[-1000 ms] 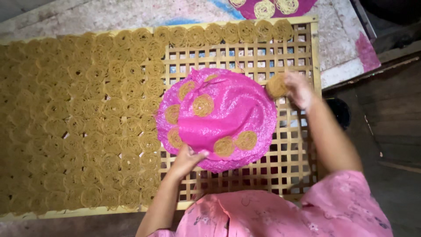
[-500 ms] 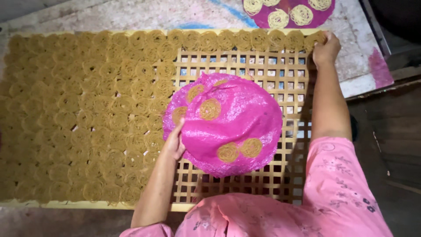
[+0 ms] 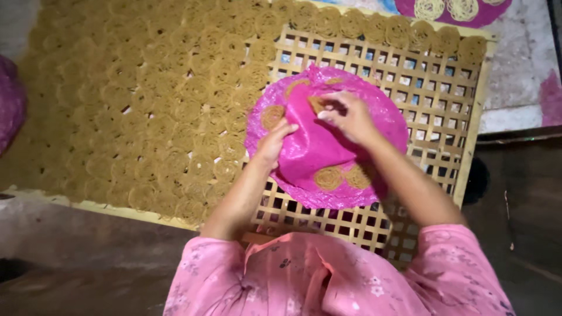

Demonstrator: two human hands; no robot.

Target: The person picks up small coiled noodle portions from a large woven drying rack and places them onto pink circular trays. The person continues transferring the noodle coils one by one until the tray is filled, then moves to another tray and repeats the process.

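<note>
A round pink woven mat (image 3: 319, 152) lies over a yellow lattice drying rack (image 3: 445, 111), with several golden noodle coils (image 3: 329, 177) stuck to it. My left hand (image 3: 274, 143) grips the mat's left edge, folding it up a little. Over the mat's upper middle, my right hand (image 3: 346, 116) pinches one noodle coil (image 3: 318, 103) against the mat's surface. Both arms come out of pink flowered sleeves at the bottom of the view.
Rows of noodle coils (image 3: 146, 111) cover the rack's left half and its far edge. Another pink mat with pale coils (image 3: 451, 10) lies beyond the rack at top right. A pink object (image 3: 10, 105) shows at the left edge. Dark floor lies right.
My right hand came back from the rack's far right corner to the pink mat and now pinches a coil there. My left hand still holds the mat's left edge.
</note>
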